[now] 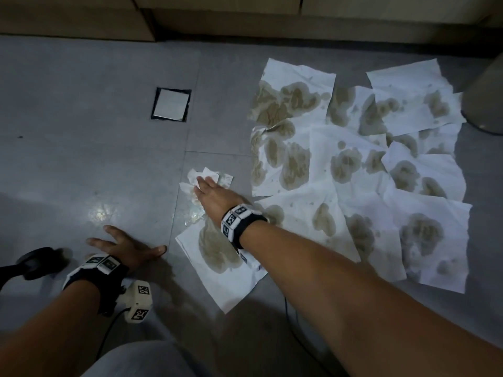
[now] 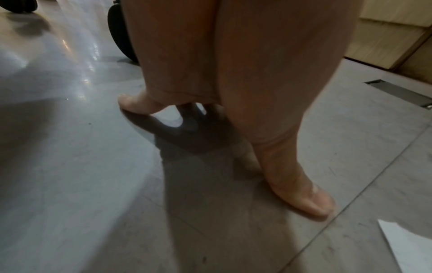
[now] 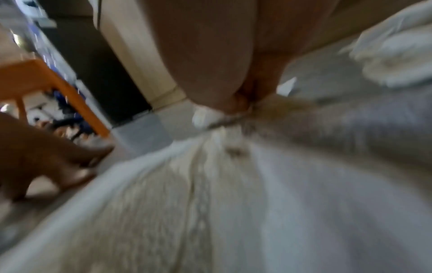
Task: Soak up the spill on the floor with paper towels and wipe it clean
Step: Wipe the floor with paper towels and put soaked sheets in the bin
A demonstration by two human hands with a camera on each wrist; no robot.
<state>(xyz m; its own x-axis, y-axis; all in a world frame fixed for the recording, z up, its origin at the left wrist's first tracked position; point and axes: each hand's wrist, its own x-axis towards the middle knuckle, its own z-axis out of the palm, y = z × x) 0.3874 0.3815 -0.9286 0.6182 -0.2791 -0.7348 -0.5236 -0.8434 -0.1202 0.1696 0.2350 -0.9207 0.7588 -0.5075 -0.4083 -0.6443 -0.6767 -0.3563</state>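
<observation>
Several white paper towels (image 1: 353, 164), blotched with brown liquid, lie spread over the grey floor at the right. My right hand (image 1: 204, 187) reaches to their left and presses a small crumpled towel wad (image 1: 202, 175) onto the floor, fingers laid over it. A wet, shiny patch of spill (image 1: 193, 216) sits just below that hand. Beneath my right wrist lies another stained sheet (image 1: 217, 254), whose corner (image 2: 411, 245) shows in the left wrist view. My left hand (image 1: 128, 247) rests spread flat on the floor at lower left, holding nothing. The right wrist view is blurred.
A square floor hatch (image 1: 171, 104) is set in the tiles beyond the hands. Cabinet bases (image 1: 245, 20) run along the far edge. A pale round bin (image 1: 484, 96) stands at the right. A black wheeled base (image 1: 38, 263) and a cable (image 1: 109, 336) lie by my left arm.
</observation>
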